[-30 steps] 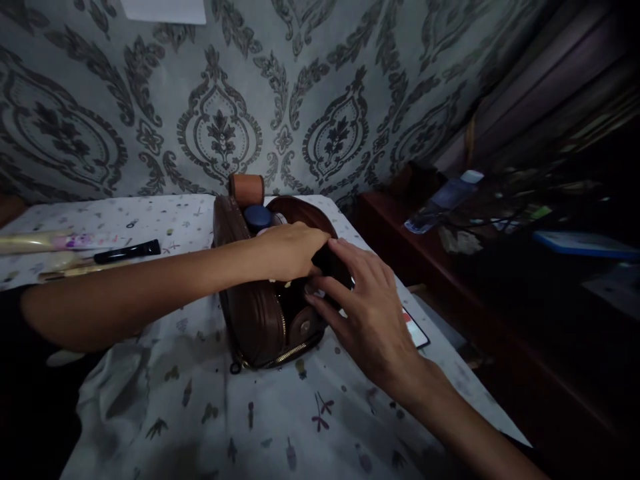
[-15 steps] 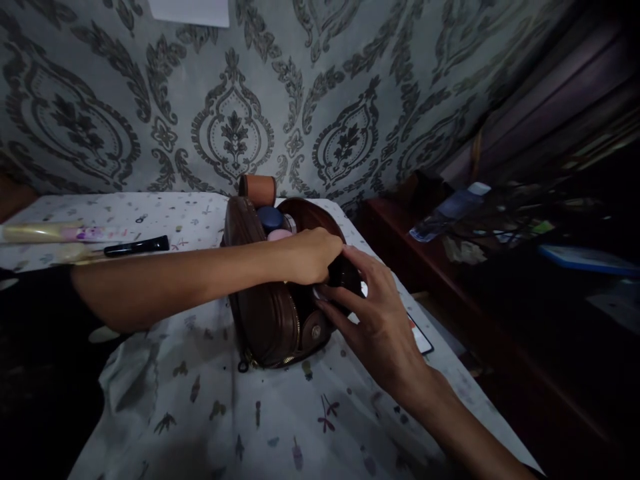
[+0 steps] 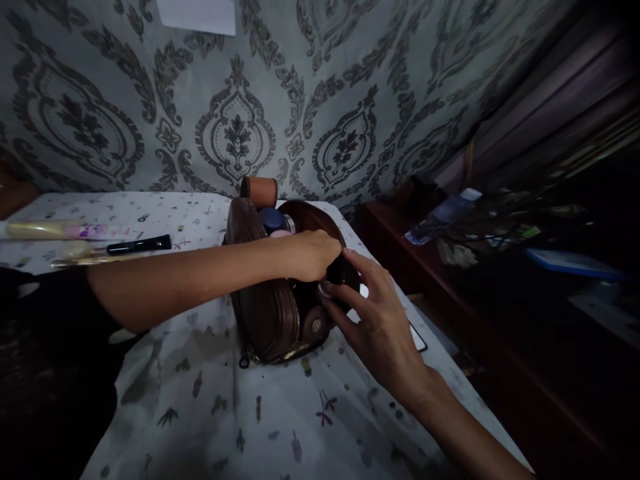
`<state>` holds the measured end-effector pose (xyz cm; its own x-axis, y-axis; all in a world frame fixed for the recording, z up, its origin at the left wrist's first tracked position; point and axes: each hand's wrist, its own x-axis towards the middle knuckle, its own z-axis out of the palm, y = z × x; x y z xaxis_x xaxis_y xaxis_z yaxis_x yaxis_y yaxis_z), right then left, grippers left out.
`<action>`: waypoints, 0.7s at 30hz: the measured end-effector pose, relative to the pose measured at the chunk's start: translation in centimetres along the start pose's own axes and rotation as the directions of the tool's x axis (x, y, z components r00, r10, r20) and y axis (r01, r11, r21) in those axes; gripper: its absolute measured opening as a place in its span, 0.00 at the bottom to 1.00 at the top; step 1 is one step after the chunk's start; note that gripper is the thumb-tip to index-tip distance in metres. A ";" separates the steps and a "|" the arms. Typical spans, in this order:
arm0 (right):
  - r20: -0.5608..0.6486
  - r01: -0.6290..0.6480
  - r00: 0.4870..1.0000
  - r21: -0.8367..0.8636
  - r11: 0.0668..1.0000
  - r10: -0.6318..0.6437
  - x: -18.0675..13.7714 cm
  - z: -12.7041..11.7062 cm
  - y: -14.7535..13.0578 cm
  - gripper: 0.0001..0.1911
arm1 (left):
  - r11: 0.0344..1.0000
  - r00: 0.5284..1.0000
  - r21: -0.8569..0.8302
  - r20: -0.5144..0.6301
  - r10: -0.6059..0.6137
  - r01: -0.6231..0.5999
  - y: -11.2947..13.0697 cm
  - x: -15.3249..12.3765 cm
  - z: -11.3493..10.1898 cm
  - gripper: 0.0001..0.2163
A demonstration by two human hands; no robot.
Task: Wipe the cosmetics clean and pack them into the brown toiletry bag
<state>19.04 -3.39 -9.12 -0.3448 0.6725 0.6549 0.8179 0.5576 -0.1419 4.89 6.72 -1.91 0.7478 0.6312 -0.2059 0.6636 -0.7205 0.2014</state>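
A brown zip-up bag (image 3: 265,320) lies unzipped on a patterned cloth. My left hand (image 3: 315,257) reaches across it, fingers curled closed into the opening. Whatever those fingers hold is hidden. On the bag's right side, my right hand (image 3: 377,313) grips the edge of the opening. Two of its fingers come together by a small pale spot, too dim to name, just above a round snap (image 3: 316,325). Inside the bag, behind my left wrist, sit a dark blue round item (image 3: 273,219) and a pink one (image 3: 281,233).
An orange-brown cylinder (image 3: 261,192) stands behind the bag. To the left lie a black-handled brush (image 3: 140,245) and a pale yellow tube (image 3: 47,230). A flat white-faced object (image 3: 419,339) is partly under my right hand. A clear bottle (image 3: 445,217) lies beyond the table's right edge.
Both hands stay at the bag's opening, with only slight finger movement. The whole view has shifted a little.
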 end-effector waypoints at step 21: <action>-0.002 -0.065 0.998 -0.038 0.997 0.065 -1.0 0.6 0.0 0.08 | 0.965 1.000 0.261 0.013 0.028 -0.030 1.1 -4.0 -1.0 0.12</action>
<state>19.13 -3.83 -10.21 -0.2901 0.7064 0.6456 0.8555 0.4938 -0.1559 2.64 3.75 0.08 0.7656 0.6072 -0.2124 0.6121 -0.7892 -0.0498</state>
